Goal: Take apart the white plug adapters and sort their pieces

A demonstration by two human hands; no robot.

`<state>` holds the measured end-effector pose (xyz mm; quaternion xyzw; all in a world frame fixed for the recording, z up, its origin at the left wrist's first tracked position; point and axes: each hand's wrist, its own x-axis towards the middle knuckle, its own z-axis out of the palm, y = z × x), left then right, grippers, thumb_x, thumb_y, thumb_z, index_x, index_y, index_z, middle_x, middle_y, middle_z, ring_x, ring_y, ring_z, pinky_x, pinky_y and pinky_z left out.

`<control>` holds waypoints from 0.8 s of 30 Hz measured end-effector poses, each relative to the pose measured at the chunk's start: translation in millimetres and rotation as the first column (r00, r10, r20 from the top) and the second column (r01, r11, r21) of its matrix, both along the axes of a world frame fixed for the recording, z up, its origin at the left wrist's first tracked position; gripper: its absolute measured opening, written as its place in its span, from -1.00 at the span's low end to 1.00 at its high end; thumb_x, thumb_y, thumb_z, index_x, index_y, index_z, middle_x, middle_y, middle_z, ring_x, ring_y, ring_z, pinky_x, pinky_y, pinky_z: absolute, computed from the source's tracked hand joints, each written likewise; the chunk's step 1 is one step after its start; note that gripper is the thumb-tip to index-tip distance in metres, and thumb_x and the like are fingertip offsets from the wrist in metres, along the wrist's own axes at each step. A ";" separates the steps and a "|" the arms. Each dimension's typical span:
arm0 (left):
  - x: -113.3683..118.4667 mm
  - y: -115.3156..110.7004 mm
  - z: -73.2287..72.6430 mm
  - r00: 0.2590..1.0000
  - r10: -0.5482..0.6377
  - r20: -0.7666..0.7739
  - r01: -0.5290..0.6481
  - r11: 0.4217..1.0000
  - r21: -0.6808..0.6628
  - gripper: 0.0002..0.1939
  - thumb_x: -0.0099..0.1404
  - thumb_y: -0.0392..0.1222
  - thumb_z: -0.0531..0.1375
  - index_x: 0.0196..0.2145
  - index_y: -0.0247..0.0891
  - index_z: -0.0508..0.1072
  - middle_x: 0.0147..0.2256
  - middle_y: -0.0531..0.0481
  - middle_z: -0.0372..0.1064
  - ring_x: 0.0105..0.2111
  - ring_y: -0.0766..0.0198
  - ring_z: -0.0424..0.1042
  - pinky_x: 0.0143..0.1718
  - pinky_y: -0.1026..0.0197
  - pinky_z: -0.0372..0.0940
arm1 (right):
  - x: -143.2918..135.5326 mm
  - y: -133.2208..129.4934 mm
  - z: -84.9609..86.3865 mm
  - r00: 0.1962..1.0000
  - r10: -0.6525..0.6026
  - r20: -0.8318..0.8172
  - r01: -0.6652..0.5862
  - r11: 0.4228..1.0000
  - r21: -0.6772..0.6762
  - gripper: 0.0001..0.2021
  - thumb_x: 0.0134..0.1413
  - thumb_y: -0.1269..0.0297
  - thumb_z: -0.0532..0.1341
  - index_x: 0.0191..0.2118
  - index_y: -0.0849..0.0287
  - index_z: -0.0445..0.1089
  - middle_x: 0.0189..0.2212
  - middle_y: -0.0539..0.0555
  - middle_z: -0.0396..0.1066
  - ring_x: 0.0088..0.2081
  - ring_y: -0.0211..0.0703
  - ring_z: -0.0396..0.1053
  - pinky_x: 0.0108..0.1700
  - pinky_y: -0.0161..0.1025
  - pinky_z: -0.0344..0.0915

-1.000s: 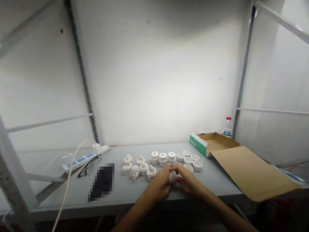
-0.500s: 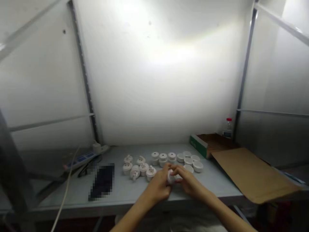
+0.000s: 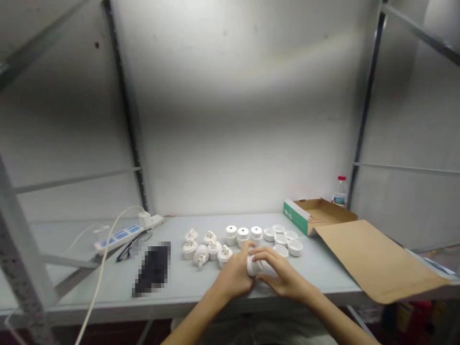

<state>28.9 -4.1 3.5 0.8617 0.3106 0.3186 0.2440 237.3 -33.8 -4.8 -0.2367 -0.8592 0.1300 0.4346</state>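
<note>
— Right, what have we got in our hands?

— One small white round part [image 3: 256,266], low in the middle of the view, at about 6 o'clock from the rows of parts on the grey table [image 3: 187,282]. Our left hand [image 3: 237,273] is curled against its left side, thumb up along it. Our right hand [image 3: 282,275] wraps it from the right, fingers laid over the top. Both hands are closed on it and pressed toward each other.

— Is it resting on the table or lifted?

— We cannot tell; our hands hide its underside.

— And around it?

— At 12 o'clock from our hands stand three white capped pieces [image 3: 243,233] in a row. At 1 o'clock sit the open white cups [image 3: 283,238], close together. At 10 o'clock lies a cluster of white plug pieces [image 3: 208,249] with prongs, some tipped over.

— Further out?

— At 3 o'clock an open cardboard box [image 3: 319,213] with a green edge, its flap [image 3: 373,261] spread toward us, and a bottle [image 3: 339,190] with a red cap behind it. At 9 o'clock a blurred dark patch [image 3: 153,269], glasses [image 3: 130,245], and a power strip [image 3: 122,235] with a white cable [image 3: 100,273].
</note>
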 end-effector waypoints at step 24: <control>-1.9 -0.7 7.0 0.993 -0.106 0.046 0.109 0.992 -0.066 -0.23 -0.04 -0.40 0.31 0.15 -0.13 0.24 -0.11 0.01 0.54 -0.17 0.05 0.55 -0.18 0.14 0.39 | -3.3 5.9 -14.3 1.000 0.012 0.015 -0.014 0.986 0.169 -0.63 0.43 0.51 0.01 0.14 -0.02 0.38 0.16 0.16 0.46 0.23 -0.02 0.39 0.21 -0.04 0.42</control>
